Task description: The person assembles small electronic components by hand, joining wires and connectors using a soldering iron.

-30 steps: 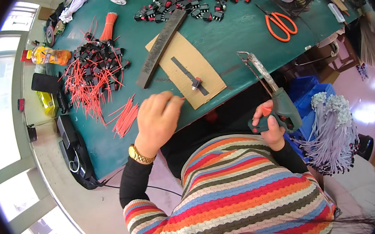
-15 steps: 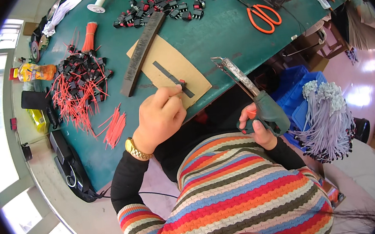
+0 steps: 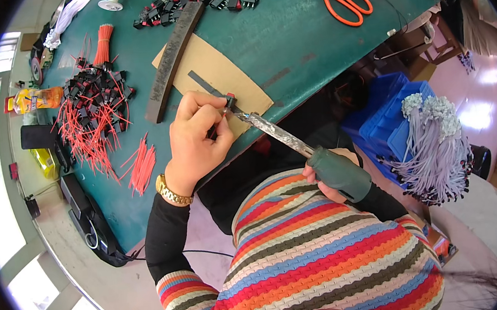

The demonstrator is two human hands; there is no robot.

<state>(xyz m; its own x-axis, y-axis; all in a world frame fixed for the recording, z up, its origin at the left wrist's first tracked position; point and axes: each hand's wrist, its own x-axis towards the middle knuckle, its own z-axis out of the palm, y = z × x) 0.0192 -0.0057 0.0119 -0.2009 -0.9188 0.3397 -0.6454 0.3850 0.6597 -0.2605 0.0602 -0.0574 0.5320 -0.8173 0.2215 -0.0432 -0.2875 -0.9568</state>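
My left hand [image 3: 197, 130], with a gold watch on its wrist, pinches a small black-and-red rocker switch [image 3: 230, 99] between thumb and fingertips. The switch is over a dark strip [image 3: 204, 82] on a brown cardboard sheet [image 3: 240, 84]. My right hand [image 3: 348, 155] is wrapped round the green handle of a soldering gun [image 3: 337, 171]. Its metal barrel points up and left, with the tip close by the switch. Whether the tip touches the switch's terminals I cannot tell. A long dark bar [image 3: 175, 60] lies across the cardboard's left side.
To the left lie wired switches [image 3: 94, 101] and loose red wires [image 3: 142, 168]. Unwired black-and-red switches [image 3: 186, 2] are scattered at the back. Orange-handled scissors [image 3: 348, 5] lie far right. Below the table's right edge, blue bins [image 3: 386, 124] stand by white wire bundles [image 3: 432, 137].
The soldering gun has swung left and down, bringing its tip from above the table edge to beside the switch. My view has shifted slightly, and the left hand still pinches the switch.
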